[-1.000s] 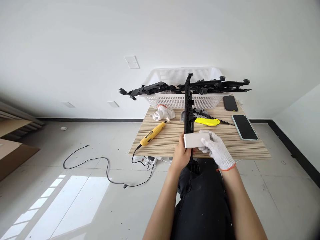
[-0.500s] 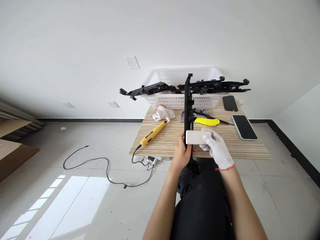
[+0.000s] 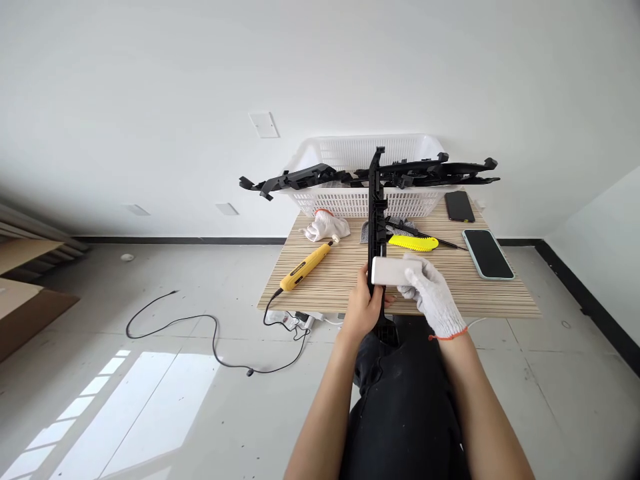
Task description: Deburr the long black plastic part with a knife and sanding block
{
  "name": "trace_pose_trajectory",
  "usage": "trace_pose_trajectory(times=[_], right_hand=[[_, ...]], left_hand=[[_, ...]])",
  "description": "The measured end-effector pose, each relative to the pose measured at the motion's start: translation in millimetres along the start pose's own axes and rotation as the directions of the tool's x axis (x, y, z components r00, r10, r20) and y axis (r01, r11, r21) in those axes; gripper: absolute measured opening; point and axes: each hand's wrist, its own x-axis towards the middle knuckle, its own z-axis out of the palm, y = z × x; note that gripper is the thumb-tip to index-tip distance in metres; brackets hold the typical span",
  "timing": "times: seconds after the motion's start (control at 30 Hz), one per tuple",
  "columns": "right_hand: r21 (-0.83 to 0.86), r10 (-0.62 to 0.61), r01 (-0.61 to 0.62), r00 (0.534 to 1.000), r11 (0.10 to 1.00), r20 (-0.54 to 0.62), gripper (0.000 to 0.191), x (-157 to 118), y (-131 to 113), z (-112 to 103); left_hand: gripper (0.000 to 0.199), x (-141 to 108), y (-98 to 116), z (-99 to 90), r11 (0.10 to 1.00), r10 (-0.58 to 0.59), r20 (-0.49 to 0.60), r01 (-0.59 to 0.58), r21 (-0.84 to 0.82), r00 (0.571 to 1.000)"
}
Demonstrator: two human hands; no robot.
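Note:
My bare left hand (image 3: 364, 305) is wrapped around the lower part of a long black plastic trim piece (image 3: 376, 217), which points away from me. In a white knit glove with an orange cuff, my right hand (image 3: 434, 293) grips a whitish rectangular block (image 3: 393, 271). The block's left end lies over the trim piece just above my left hand; whether it presses on it I cannot tell. A yellow corded pen-like power tool (image 3: 306, 267) lies to the left of the piece. Right of it is a yellow-handled cutter (image 3: 414, 243).
Behind stands a white plastic basket (image 3: 320, 200) with several black plastic parts (image 3: 440, 172) across its rim. A crumpled glove (image 3: 325, 227) and two phones (image 3: 487, 255) (image 3: 459, 207) lie on the striped wooden table (image 3: 345, 267). A black cable (image 3: 216, 340) snakes over the floor.
My right hand and the block have shifted slightly up, away from me, along the black trim piece. My left hand keeps its hold.

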Motion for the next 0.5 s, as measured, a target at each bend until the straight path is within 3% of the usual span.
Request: trace_pose_trajectory(times=[0.07, 0.17, 0.3, 0.43, 0.5], right_hand=[[0.053, -0.047, 0.048, 0.999, 0.997, -0.015, 0.044, -0.1, 0.5, 0.7], [0.013, -0.003, 0.002, 1.0, 1.0, 0.021, 0.044, 0.0, 1.1, 1.2], [0.071, -0.025, 0.027, 0.999, 0.997, -0.03, 0.044, 0.6, 1.8, 1.0], [0.041, 0.027, -0.029, 0.999, 0.999, 0.037, 0.045, 1.1, 1.7, 0.7], [0.087, 0.013, -0.012, 1.0, 0.996, -0.015, 0.044, 1.7, 1.9, 0.3]], left_hand=[[0.037, -0.1, 0.3, 0.1, 1.0, 0.007, -0.004, -0.007, -0.005, 1.0], [0.038, -0.2, 0.5, 0.1, 1.0, -0.002, 0.004, 0.002, 0.006, 1.0], [0.038, -0.4, 0.1, 0.0, 1.0, 0.005, -0.009, -0.005, -0.007, 1.0], [0.038, -0.2, -0.8, 0.1, 1.0, 0.002, -0.002, -0.002, 0.006, 1.0], [0.037, 0.1, -1.1, 0.4, 1.0, 0.021, -0.008, -0.021, -0.002, 1.0]])
